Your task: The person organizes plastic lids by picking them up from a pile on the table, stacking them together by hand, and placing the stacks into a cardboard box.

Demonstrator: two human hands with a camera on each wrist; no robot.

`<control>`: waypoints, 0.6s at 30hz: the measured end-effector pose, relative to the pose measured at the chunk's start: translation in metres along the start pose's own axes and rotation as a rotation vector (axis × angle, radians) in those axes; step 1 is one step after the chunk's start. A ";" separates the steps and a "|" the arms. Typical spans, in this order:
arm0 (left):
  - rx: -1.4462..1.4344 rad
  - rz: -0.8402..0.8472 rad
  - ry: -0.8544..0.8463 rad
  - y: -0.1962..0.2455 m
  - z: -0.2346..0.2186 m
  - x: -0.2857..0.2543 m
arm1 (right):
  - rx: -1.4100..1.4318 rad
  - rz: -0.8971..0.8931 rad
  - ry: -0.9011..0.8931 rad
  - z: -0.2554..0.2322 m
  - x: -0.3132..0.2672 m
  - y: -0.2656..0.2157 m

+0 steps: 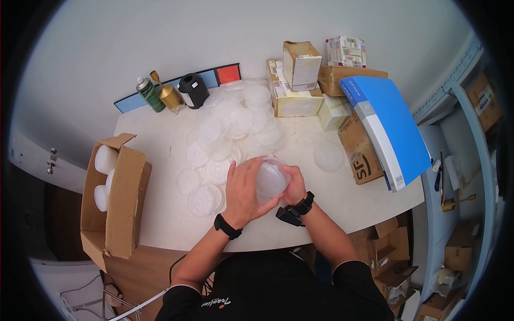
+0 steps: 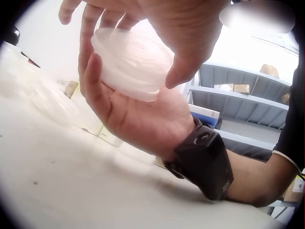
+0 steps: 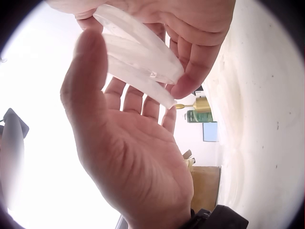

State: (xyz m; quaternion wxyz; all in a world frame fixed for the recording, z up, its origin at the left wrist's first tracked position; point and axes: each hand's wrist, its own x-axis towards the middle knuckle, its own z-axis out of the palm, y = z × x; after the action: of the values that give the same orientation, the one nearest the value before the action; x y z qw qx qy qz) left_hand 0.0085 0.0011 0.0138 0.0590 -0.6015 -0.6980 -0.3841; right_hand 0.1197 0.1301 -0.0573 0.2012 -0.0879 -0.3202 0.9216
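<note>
A small stack of translucent round plastic lids is held up over the table between both hands. My left hand grips one side, its thumb at the near edge. From the other side my right hand holds the same stack, fingers curled around the edge. In the left wrist view the lids lie flat on one another, with ridged rims. The right wrist view shows the lids edge-on and fanned apart, with gaps between them. A large heap of similar lids spreads over the table beyond the hands.
At left stands an open cardboard box with stacked white lids inside. A spray can, a brass-coloured object and a black container stand at the back. Boxes and a blue binder occupy the right. One lid lies apart.
</note>
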 end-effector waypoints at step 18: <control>-0.024 -0.002 0.007 -0.005 0.003 -0.003 | -0.061 0.016 -0.044 0.012 0.000 -0.005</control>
State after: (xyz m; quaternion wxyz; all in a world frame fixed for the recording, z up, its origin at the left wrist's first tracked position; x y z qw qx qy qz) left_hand 0.0063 0.0008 0.0075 0.0536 -0.6002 -0.6937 -0.3946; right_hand 0.1181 0.1273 -0.0447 0.1840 -0.0763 -0.3515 0.9147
